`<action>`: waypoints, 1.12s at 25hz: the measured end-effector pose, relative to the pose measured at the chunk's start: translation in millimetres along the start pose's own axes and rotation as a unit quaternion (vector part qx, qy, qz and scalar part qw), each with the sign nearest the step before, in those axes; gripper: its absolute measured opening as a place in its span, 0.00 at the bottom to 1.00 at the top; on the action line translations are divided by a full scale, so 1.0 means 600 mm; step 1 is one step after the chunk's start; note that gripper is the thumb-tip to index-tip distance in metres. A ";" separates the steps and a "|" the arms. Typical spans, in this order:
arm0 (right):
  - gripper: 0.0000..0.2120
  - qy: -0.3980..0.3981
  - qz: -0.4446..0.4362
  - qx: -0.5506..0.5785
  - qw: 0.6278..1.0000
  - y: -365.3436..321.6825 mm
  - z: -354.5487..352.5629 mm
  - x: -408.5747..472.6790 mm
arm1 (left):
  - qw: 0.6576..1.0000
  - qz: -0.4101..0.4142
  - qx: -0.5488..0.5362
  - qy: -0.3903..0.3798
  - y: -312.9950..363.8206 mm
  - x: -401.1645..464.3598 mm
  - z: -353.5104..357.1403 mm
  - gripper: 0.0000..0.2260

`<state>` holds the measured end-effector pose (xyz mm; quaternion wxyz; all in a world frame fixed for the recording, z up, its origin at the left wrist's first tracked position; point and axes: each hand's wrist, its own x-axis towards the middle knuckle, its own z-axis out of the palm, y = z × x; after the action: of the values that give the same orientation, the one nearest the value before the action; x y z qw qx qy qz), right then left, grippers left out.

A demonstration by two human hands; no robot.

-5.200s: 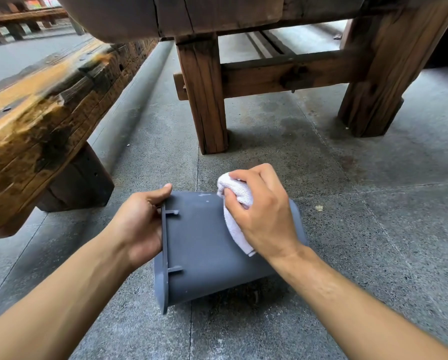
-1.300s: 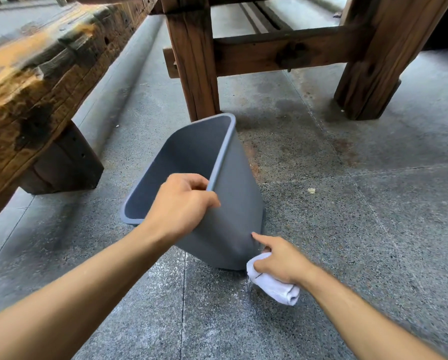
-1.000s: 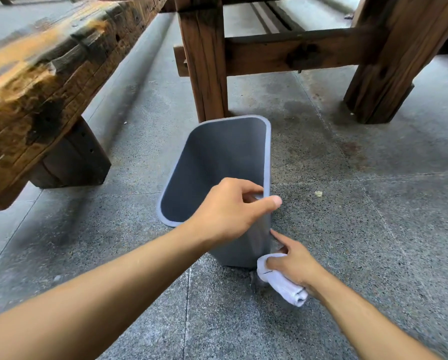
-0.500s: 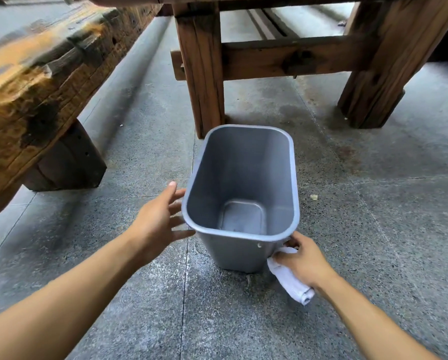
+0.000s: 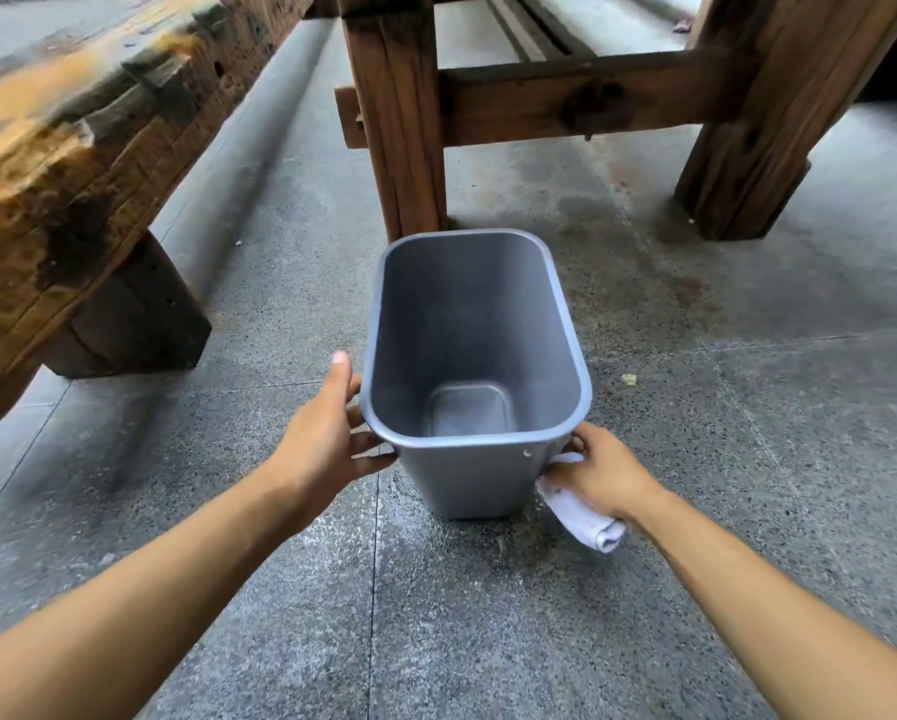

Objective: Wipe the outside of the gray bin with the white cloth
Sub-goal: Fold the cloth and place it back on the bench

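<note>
The gray bin [image 5: 467,475] stands upright on the stone floor in the middle of the head view, its mouth facing up and its inside bare. My left hand [image 5: 327,439] lies flat against the bin's left outer wall just under the rim, fingers spread. On the other side, my right hand [image 5: 599,472] presses the white cloth [image 5: 581,517] against the lower right wall; the rolled end of the cloth hangs out below my palm.
A wooden table leg [image 5: 399,122] rises right behind the bin, joined by a crossbar to a second leg [image 5: 753,122] at the right. A heavy rough wooden bench [image 5: 62,163] runs along the left. A small crumb [image 5: 628,379] lies on the floor right of the bin.
The bin went from lying on its side to tilted, then upright. My left hand let go of the rim and now rests on the left wall. My right hand kept the cloth at the lower right side.
</note>
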<state>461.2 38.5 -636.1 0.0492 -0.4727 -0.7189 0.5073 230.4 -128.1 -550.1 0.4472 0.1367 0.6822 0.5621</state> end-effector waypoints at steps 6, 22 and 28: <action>0.23 -0.049 0.077 0.100 0.991 0.037 0.016 -0.033 | 0.989 -0.136 0.048 0.047 -0.094 0.000 -0.033 0.24; 0.17 -0.177 0.363 0.503 0.764 -0.186 -0.009 -0.377 | 0.923 -0.374 -0.077 -0.042 0.056 -0.331 0.084 0.11; 0.19 -0.151 0.289 0.408 0.853 -0.456 -0.137 -0.504 | 0.941 -0.326 -0.082 0.028 0.307 -0.458 0.070 0.14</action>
<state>500.1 -136.4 -260.7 -0.0208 -0.5144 -0.2768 0.8114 358.8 -229.4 -259.3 0.5965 -0.1459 0.6530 0.4432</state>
